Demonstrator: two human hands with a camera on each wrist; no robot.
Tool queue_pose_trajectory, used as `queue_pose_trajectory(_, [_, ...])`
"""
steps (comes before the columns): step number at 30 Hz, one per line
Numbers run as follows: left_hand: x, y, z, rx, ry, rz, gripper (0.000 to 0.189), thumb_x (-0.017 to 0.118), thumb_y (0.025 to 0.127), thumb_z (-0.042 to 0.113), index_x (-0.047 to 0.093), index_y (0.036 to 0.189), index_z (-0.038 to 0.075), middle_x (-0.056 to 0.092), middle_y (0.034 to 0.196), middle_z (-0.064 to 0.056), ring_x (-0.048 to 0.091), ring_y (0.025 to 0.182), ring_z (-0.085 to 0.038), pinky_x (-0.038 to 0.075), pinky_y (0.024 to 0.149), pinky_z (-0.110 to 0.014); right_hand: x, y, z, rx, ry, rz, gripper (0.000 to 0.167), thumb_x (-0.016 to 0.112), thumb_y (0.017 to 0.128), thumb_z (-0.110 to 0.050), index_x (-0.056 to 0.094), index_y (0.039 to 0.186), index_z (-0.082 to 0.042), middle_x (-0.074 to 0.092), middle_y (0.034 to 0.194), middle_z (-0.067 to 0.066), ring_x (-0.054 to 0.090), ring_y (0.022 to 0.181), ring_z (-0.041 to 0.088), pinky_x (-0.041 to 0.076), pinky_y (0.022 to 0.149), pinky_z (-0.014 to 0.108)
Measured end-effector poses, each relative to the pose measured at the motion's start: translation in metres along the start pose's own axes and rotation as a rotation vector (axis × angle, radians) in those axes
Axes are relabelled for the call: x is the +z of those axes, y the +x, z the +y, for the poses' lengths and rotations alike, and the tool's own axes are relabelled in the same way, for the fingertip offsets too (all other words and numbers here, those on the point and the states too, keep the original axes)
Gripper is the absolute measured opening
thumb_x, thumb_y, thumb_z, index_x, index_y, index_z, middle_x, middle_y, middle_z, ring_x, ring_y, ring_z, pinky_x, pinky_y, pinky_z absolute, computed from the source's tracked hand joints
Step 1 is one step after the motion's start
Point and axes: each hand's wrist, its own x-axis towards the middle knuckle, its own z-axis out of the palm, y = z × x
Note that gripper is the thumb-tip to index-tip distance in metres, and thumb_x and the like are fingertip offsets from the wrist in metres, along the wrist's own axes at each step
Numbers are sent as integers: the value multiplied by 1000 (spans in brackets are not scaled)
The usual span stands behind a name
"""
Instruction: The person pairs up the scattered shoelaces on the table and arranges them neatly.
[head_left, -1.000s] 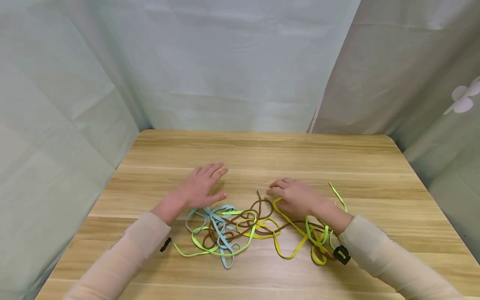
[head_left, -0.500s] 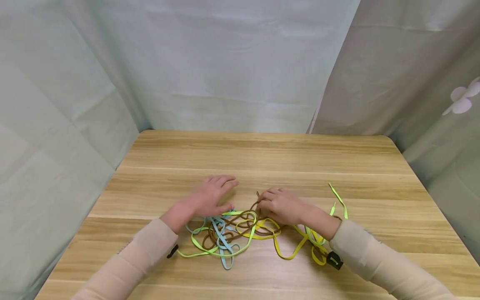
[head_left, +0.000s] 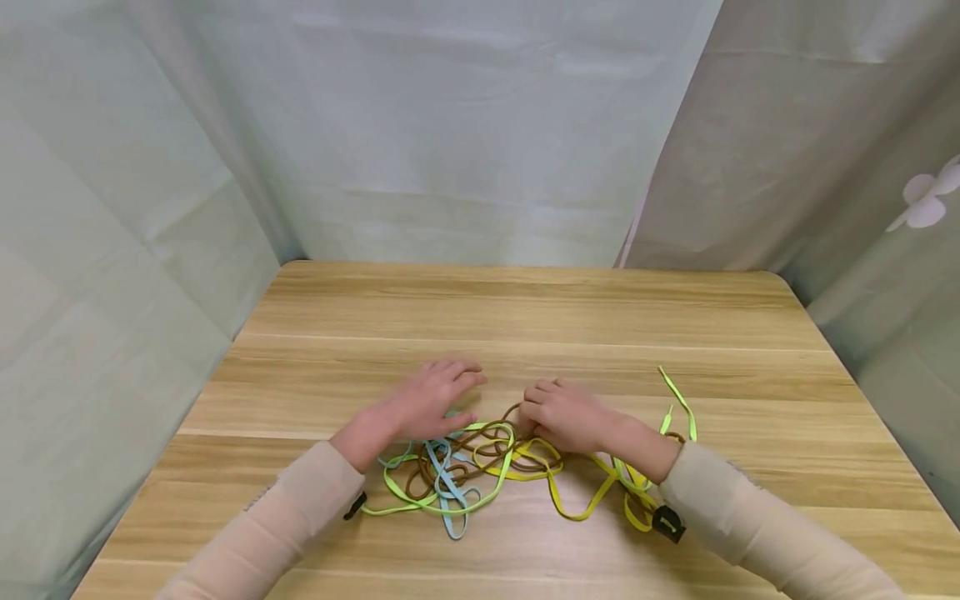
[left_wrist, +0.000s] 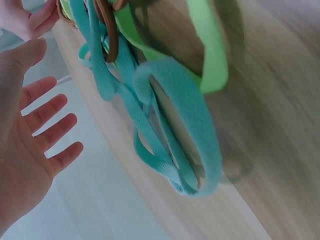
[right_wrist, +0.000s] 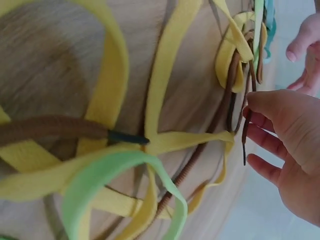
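In the right wrist view my right hand (right_wrist: pixel 295 145) pinches a brown shoelace (right_wrist: pixel 245 132) between thumb and forefinger, its dark tip hanging below the grip. In the head view that right hand (head_left: pixel 562 417) is at the middle of a loose tangle. My left hand (head_left: pixel 431 404) hovers by the tangle's left part with its fingers extended. The left wrist view has this left hand (left_wrist: pixel 35 135) beside a light blue shoelace (left_wrist: pixel 192 120), holding nothing. A lime green shoelace (head_left: pixel 500 477) and a yellow shoelace (head_left: pixel 557 497) cross the brown one.
The laces lie on a wood-grain table (head_left: pixel 525 308). At the right, lime lace ends (head_left: pixel 678 396) stick out past the forearm. Grey-white curtains (head_left: pixel 450 133) hang behind and at both sides. A dark band (head_left: pixel 667 523) shows at the right cuff.
My right hand has moved left off the yellow lace and has taken hold of the brown lace. My left hand has shifted right and nearer, over the light blue lace.
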Motion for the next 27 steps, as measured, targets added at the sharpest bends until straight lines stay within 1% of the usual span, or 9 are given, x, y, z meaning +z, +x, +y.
queue_pose_trajectory(5, [-1, 3, 6, 19, -4, -11, 51, 58, 88, 37, 50, 129, 10, 45, 136, -9, 39, 127, -27, 28, 105, -46, -7, -1, 3, -34, 107, 93, 11, 62, 82, -8, 57, 83, -18, 56, 78, -8, 54, 73, 10, 46, 66, 27])
queue_pose_trajectory(9, [-2, 5, 11, 47, -7, 0, 48, 57, 88, 38, 52, 127, 11, 48, 133, -7, 41, 125, -25, 29, 106, -44, -16, -2, 5, -69, 129, 166, 14, 61, 81, -3, 54, 82, -15, 53, 75, -7, 49, 66, 8, 43, 60, 22])
queue_pose_trajectory(12, [-2, 7, 15, 79, -8, 23, 47, 57, 88, 38, 53, 126, 11, 49, 131, -7, 43, 123, -23, 30, 105, -43, -24, -2, 6, -94, 133, 218, 14, 62, 81, -1, 55, 83, -13, 54, 77, -5, 50, 66, 9, 43, 59, 21])
queue_pose_trajectory(14, [-2, 8, 17, 111, -11, 54, 46, 57, 88, 38, 54, 125, 10, 51, 129, -7, 44, 122, -23, 33, 103, -43, -29, -3, 8, -111, 128, 259, 14, 63, 80, 0, 57, 85, -12, 55, 79, -4, 52, 68, 10, 45, 61, 22])
queue_pose_trajectory(16, [-2, 11, 21, 142, -6, 81, 45, 57, 88, 38, 55, 124, 10, 52, 128, -7, 46, 120, -22, 35, 101, -42, -34, -3, 9, -123, 105, 305, 13, 64, 80, 0, 59, 86, -11, 57, 80, -3, 54, 69, 10, 46, 62, 22])
queue_pose_trajectory(19, [-3, 15, 26, 186, -5, 116, 42, 56, 89, 39, 57, 120, 11, 53, 125, -5, 49, 116, -21, 39, 98, -39, -42, -4, 13, -130, 80, 349, 13, 65, 80, -1, 62, 87, -11, 57, 82, -2, 55, 71, 11, 47, 63, 23])
queue_pose_trajectory(22, [-2, 20, 30, 216, -3, 133, 39, 57, 89, 37, 60, 117, 11, 55, 122, -4, 51, 114, -20, 39, 97, -37, -50, -5, 15, -126, 83, 377, 13, 64, 80, 0, 62, 87, -11, 57, 82, -2, 54, 71, 11, 46, 63, 23])
queue_pose_trajectory(27, [2, 27, 38, 252, 14, 157, 33, 59, 87, 36, 63, 110, 11, 60, 113, -1, 53, 108, -17, 40, 96, -34, -60, -6, 18, -94, 77, 409, 16, 65, 79, 1, 61, 89, -11, 58, 85, -2, 54, 72, 12, 46, 63, 23])
